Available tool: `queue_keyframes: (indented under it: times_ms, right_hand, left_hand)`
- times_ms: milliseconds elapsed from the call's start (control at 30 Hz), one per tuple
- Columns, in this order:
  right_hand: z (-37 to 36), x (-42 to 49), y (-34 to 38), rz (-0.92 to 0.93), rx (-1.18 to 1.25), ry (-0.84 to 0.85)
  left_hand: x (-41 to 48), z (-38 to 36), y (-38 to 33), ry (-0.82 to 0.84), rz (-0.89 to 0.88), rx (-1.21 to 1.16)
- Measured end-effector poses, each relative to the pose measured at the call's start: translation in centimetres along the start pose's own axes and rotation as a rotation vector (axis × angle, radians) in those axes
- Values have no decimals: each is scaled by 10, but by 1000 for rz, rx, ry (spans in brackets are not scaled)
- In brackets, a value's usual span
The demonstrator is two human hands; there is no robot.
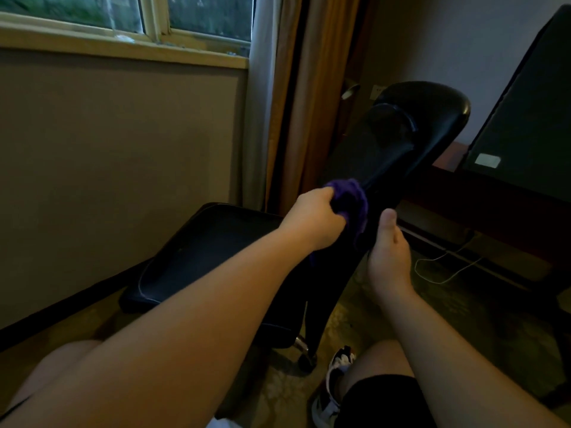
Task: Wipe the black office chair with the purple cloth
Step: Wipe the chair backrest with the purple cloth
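The black office chair stands in front of me, seen from the side, its padded seat at lower left and its backrest rising toward the upper right. My left hand is closed around the bunched purple cloth, which presses against the front face of the lower backrest. My right hand grips the right edge of the backrest just below the cloth, thumb pointing up along the edge. The chair's base is mostly hidden behind my forearms.
A window and beige wall fill the left, with curtains hanging behind the chair. A dark desk with a black monitor is at the right. A white cable lies on the patterned carpet. My knees and a sneaker are at the bottom.
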State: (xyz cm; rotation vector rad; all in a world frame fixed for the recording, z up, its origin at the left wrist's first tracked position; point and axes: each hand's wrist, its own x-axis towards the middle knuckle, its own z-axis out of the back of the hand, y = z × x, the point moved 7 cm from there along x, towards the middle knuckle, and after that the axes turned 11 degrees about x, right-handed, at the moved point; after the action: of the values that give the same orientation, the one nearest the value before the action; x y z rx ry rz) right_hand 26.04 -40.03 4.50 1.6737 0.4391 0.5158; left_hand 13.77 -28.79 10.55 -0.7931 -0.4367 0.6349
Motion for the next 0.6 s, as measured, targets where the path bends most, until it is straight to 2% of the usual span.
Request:
queue_keyframes:
  times_ms: [67, 133, 233, 367, 500, 600]
  right_hand:
    - [7, 5, 1, 13, -23, -98]
    - [11, 8, 0, 24, 2, -161]
    - [10, 5, -10, 68, -10, -181]
    - [-18, -8, -40, 95, -47, -28]
    - [-54, -17, -87, -164, 1, 269]
    - [-57, -19, -119, -247, -20, 300]
  left_hand:
    - [-3, -1, 32, 22, 63, -24]
    - [-6, 2, 60, -23, 132, -77]
    - [-11, 0, 91, -21, 200, -147]
    - [-12, -14, 114, 30, 243, -225]
    - [-13, -49, 131, 167, 277, -255]
    - [-13, -70, 148, 234, 284, -184]
